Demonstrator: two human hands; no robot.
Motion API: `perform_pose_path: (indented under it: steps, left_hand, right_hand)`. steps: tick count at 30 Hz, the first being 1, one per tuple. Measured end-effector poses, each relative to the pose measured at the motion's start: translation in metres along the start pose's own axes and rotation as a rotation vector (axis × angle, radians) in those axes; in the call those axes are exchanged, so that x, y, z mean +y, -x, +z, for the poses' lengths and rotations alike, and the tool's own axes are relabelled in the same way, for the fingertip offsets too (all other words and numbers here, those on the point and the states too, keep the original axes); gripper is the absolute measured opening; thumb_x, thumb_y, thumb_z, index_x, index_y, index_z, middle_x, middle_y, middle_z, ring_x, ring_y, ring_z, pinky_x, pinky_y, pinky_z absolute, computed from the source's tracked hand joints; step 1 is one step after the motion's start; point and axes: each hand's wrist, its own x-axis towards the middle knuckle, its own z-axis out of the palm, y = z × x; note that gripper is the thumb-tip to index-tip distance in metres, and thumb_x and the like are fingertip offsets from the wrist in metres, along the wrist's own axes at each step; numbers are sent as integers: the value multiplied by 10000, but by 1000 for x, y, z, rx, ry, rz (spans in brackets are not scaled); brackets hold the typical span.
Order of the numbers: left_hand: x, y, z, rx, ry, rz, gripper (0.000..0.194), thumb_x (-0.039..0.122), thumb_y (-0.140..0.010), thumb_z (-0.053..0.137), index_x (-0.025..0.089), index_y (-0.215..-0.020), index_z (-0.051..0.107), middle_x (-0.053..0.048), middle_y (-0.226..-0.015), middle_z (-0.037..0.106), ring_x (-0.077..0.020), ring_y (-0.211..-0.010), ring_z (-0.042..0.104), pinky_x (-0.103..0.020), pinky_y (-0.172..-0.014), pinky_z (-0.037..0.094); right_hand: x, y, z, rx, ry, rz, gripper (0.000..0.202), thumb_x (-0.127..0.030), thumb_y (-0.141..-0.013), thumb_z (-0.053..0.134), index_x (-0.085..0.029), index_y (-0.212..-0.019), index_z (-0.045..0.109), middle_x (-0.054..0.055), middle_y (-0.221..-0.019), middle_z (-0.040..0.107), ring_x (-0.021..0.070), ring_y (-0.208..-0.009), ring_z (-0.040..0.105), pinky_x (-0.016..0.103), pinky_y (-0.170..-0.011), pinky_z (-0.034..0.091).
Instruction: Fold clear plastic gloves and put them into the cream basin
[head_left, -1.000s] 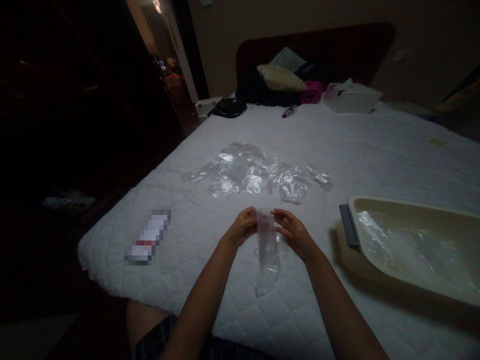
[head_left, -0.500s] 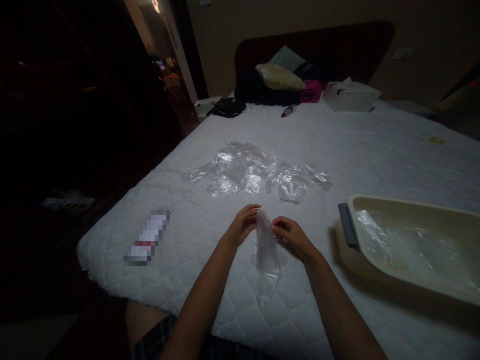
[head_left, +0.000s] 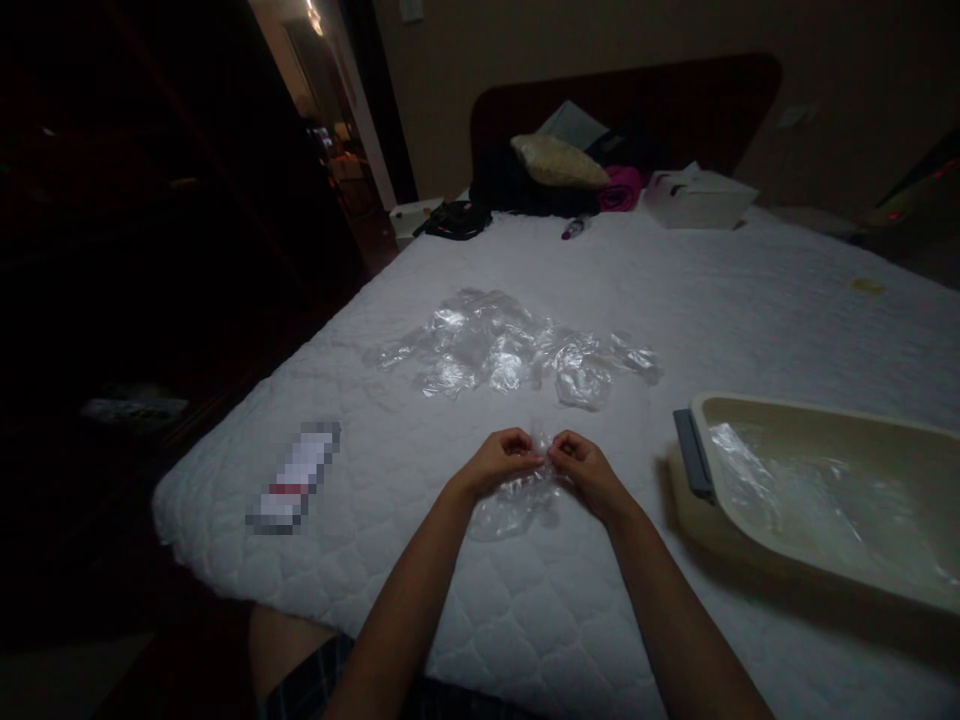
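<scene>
A clear plastic bag [head_left: 504,512] is pinched between my two hands, just above the white quilted bed [head_left: 517,610]. My left hand [head_left: 499,460] grips it with thumb and fingertips together. From the other side my right hand [head_left: 583,470] pinches the same bag, the fingertips of both hands close together. Below the hands the film hangs crumpled toward the left; a short piece stands up between them. Beyond lies a spread of crumpled clear plastic bags [head_left: 506,345]. To the right a cream plastic tub [head_left: 817,415] with a grey handle holds more clear film.
A pixelated flat object [head_left: 295,478] lies on the bed at left. Toward the headboard [head_left: 675,95] are a beige pillow [head_left: 559,162], a magenta roll [head_left: 621,188], a white box [head_left: 699,200] and a black item [head_left: 456,219]. The bed's left edge drops to dark floor.
The bag hung long and narrow from my hands before; now it is gathered and bunched to the left. My hands have come closer together, both pinching it.
</scene>
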Motion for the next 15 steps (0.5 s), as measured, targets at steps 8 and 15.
perform_pose_path:
  steps: [8, 15]
  left_hand:
    - [8, 0, -6, 80, 301, -57, 240, 294, -583, 718, 124, -691, 588, -10, -637, 596, -117, -585, 555, -229, -595, 402]
    - [5, -3, -13, 197, 456, -33, 152, 257, -629, 634, 117, -633, 575, -52, -644, 631, -159, -563, 581, -288, -610, 455]
  right_hand:
    - [-5, 2, -5, 9, -241, 74, 247, -356, -638, 707, -196, -688, 525, -52, -580, 469, 73, -511, 427, 204, -497, 357]
    - [-4, 1, -9, -65, -334, 107, 233, -262, -630, 726, -208, -751, 534, -91, -531, 378, 8, -380, 222, 143, -336, 118]
